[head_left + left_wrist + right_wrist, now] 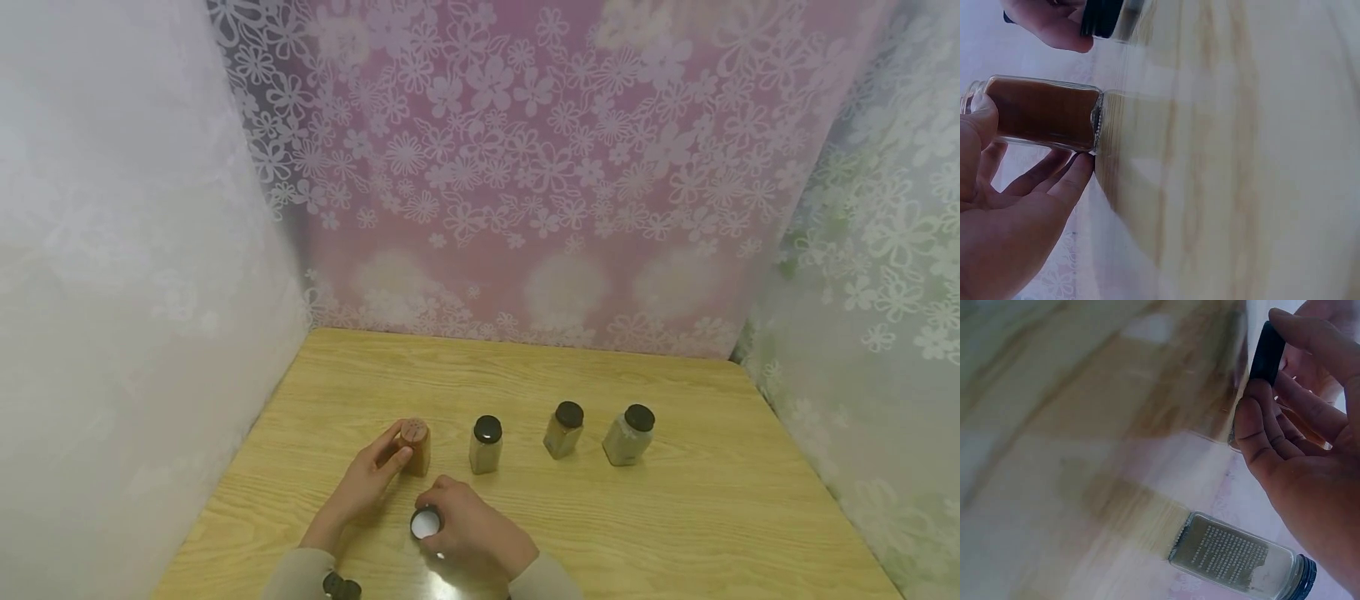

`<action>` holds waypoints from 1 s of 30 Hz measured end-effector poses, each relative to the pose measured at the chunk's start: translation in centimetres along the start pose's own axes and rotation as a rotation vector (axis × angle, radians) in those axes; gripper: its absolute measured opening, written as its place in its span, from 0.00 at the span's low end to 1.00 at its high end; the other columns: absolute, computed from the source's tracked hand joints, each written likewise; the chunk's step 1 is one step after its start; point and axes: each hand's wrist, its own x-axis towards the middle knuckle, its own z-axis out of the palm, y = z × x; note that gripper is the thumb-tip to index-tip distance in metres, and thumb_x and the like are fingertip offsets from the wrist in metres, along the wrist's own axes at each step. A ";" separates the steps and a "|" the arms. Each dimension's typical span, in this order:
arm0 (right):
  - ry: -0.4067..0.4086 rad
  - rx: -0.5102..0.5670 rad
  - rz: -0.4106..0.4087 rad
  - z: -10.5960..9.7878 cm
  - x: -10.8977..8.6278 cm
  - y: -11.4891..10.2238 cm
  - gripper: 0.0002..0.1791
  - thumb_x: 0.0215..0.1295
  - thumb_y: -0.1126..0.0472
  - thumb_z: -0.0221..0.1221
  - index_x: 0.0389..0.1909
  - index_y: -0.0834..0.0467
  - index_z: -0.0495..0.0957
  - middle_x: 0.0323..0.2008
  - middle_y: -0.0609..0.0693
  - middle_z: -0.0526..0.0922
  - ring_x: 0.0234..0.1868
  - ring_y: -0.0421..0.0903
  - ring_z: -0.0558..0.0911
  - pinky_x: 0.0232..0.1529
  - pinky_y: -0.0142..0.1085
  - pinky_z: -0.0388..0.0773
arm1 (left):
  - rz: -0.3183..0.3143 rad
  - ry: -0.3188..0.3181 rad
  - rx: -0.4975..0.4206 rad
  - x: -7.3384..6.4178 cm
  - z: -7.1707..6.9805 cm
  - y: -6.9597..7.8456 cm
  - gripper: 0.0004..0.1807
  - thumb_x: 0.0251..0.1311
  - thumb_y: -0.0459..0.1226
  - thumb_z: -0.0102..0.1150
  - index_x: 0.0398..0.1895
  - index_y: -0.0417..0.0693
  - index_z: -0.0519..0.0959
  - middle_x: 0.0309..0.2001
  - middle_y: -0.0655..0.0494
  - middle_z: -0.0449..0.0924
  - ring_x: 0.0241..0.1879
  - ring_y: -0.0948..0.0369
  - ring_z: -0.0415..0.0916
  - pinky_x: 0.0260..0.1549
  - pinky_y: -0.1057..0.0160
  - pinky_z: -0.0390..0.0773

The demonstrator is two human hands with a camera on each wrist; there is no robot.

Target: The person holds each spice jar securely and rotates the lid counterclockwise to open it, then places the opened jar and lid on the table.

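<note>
A glass spice jar (417, 457) of reddish-brown powder stands upright on the table, its perforated top uncovered. My left hand (367, 477) grips it, thumb near the neck and fingers along the side, as the left wrist view also shows. In front of the jar, my right hand (467, 518) pinches a black screw lid (426, 523) by its edge, white inside turned upward. The right wrist view has this lid (1267, 355) between thumb and fingers, close to the reddish-brown jar.
Right of the gripped jar stand a black-lidded jar (486, 450), another with yellowish-brown contents (564, 433) and a wider pale one (627, 438). The wood-grain table (675, 533) meets a flowered pink cloth (525, 208) behind and pale cloths at both sides.
</note>
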 end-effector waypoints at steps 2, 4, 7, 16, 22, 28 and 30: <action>0.002 0.004 0.009 0.2 0.0 0.2 0.15 0.58 0.59 0.75 0.45 0.52 0.86 0.41 0.39 0.78 0.39 0.29 0.73 0.44 0.23 0.77 | 0.003 -0.001 -0.001 0.0 0.0 0.0 0.36 0.80 0.45 0.55 0.84 0.46 0.57 0.76 0.31 0.66 0.75 0.34 0.66 0.72 0.36 0.70; 0.003 0.011 0.017 0.4 0.0 0.5 0.14 0.58 0.59 0.75 0.45 0.51 0.86 0.41 0.39 0.78 0.39 0.30 0.73 0.43 0.23 0.77 | 0.007 -0.002 -0.002 0.0 0.0 0.0 0.36 0.80 0.45 0.54 0.84 0.46 0.57 0.76 0.31 0.66 0.75 0.34 0.66 0.71 0.36 0.70; 0.005 0.010 0.019 0.5 0.1 0.8 0.14 0.59 0.58 0.76 0.45 0.50 0.86 0.41 0.39 0.78 0.40 0.30 0.74 0.42 0.23 0.77 | 0.008 0.002 -0.003 0.0 0.1 -0.1 0.36 0.80 0.45 0.55 0.84 0.46 0.57 0.76 0.30 0.66 0.75 0.34 0.66 0.71 0.36 0.71; 0.072 0.112 -0.002 -2.0 -0.8 0.8 0.25 0.65 0.48 0.72 0.56 0.58 0.84 0.46 0.48 0.83 0.33 0.30 0.73 0.36 0.25 0.76 | 0.055 -0.018 0.008 -0.1 -0.3 -0.1 0.35 0.80 0.43 0.55 0.84 0.48 0.57 0.73 0.30 0.70 0.73 0.35 0.70 0.70 0.39 0.73; 0.300 0.248 -0.084 -6.8 -2.6 0.5 0.12 0.73 0.49 0.67 0.48 0.51 0.86 0.36 0.44 0.83 0.30 0.34 0.76 0.32 0.29 0.77 | 0.096 0.144 -0.011 -1.1 -1.7 1.6 0.29 0.85 0.45 0.45 0.84 0.54 0.59 0.70 0.33 0.74 0.69 0.36 0.74 0.63 0.38 0.80; 0.547 0.255 -0.061 -10.0 -4.0 1.4 0.04 0.72 0.55 0.68 0.44 0.49 0.87 0.35 0.41 0.84 0.30 0.40 0.76 0.32 0.33 0.76 | 0.230 0.415 0.022 -1.8 -1.1 5.6 0.24 0.86 0.44 0.40 0.78 0.53 0.70 0.66 0.44 0.81 0.68 0.46 0.78 0.64 0.65 0.78; 0.587 0.254 -0.041 -10.4 -4.1 1.9 0.06 0.72 0.56 0.68 0.46 0.51 0.87 0.38 0.41 0.85 0.32 0.40 0.77 0.34 0.33 0.78 | 0.282 0.436 0.017 -1.9 -0.2 6.9 0.22 0.86 0.42 0.42 0.76 0.53 0.72 0.67 0.47 0.81 0.68 0.49 0.78 0.62 0.75 0.73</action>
